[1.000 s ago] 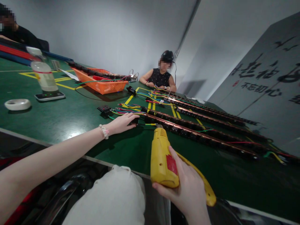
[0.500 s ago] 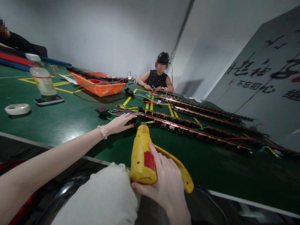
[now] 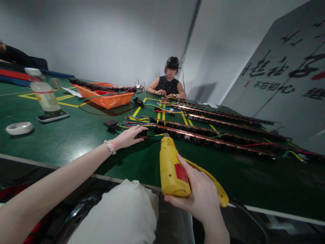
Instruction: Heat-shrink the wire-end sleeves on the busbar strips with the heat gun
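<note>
My right hand point(image 3: 196, 189) is wrapped around a yellow heat gun point(image 3: 172, 169) with a red label, its nozzle pointing away from me. Just beyond the nozzle lies a green wire point(image 3: 156, 135) with a yellow sleeve near its end. My left hand point(image 3: 130, 137) rests at the near end of a wired bar assembly point(image 3: 193, 135), fingers and thumb around a small black block point(image 3: 142, 133). Coloured wires point(image 3: 135, 125) run beside its fingertips. A black socket block point(image 3: 111, 125) lies left of them on the green table point(image 3: 83, 145).
Several more long bar assemblies point(image 3: 228, 117) stretch to the right. An orange basket point(image 3: 109, 100) holds others. A bottle point(image 3: 45, 95), a phone point(image 3: 52, 116) and a white oval object point(image 3: 19, 128) stand at left. A person point(image 3: 169, 84) works across the table.
The heat gun in my right hand has shifted right, its nozzle now near the green wire's yellow end. My left hand stays almost in place at the black block.
</note>
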A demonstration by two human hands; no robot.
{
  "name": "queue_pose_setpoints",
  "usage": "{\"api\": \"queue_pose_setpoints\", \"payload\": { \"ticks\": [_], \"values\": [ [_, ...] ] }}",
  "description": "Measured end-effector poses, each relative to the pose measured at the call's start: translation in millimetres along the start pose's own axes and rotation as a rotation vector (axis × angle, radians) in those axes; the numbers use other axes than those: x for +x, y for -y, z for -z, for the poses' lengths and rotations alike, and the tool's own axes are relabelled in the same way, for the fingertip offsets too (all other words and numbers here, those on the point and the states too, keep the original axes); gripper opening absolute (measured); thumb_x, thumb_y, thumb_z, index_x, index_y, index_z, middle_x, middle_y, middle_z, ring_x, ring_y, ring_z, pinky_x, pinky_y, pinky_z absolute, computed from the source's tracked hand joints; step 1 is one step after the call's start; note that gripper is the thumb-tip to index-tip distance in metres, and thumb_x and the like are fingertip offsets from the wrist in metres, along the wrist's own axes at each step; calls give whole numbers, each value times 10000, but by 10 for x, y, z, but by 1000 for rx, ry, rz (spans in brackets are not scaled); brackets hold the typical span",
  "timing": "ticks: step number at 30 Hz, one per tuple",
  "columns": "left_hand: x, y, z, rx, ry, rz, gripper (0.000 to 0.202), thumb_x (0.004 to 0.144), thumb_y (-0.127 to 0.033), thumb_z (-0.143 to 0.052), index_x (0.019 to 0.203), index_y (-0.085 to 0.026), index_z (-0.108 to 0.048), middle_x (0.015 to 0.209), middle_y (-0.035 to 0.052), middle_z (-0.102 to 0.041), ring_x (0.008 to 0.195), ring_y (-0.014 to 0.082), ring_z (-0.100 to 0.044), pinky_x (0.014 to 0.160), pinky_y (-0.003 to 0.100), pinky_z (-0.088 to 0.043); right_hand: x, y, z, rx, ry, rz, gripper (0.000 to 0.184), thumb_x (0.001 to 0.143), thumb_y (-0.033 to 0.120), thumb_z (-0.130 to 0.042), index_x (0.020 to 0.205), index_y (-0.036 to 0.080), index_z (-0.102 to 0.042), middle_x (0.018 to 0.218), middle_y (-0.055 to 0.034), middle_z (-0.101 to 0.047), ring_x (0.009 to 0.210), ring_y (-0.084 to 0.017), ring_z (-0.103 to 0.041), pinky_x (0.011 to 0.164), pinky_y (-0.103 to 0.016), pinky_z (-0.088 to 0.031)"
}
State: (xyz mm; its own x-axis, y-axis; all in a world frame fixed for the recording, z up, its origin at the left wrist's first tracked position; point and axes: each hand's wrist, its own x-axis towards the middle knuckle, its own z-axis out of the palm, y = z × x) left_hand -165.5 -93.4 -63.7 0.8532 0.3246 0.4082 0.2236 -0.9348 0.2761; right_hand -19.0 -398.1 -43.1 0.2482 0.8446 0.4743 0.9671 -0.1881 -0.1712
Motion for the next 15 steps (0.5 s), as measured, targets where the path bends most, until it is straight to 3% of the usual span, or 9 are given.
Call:
{"api": "queue_pose_setpoints", "payload": {
  "ticks": [5,15],
  "values": [
    [8,16,-22,-8,-7,6,499,874,-397,-495,1347,-264,-410,1311,78,-487,1178,239,-502,985,371,-427,-5,-91,-6,-50,-25,-7,1012,560,598,-730,1410,216,-333,1039,-75,-651,874,-274,-621,776,-397,-463],
    [28,-13,-62,-22,-40,12,499,849,-357,-521,1326,-236,-444,1297,94,-505,1129,247,-539,958,376,-446,-11,-24,-6,-47,-11,-32,984,571,555,-729,1408,227,-328,1032,-75,-644,884,-288,-607,783,-407,-450]
  ]
}}
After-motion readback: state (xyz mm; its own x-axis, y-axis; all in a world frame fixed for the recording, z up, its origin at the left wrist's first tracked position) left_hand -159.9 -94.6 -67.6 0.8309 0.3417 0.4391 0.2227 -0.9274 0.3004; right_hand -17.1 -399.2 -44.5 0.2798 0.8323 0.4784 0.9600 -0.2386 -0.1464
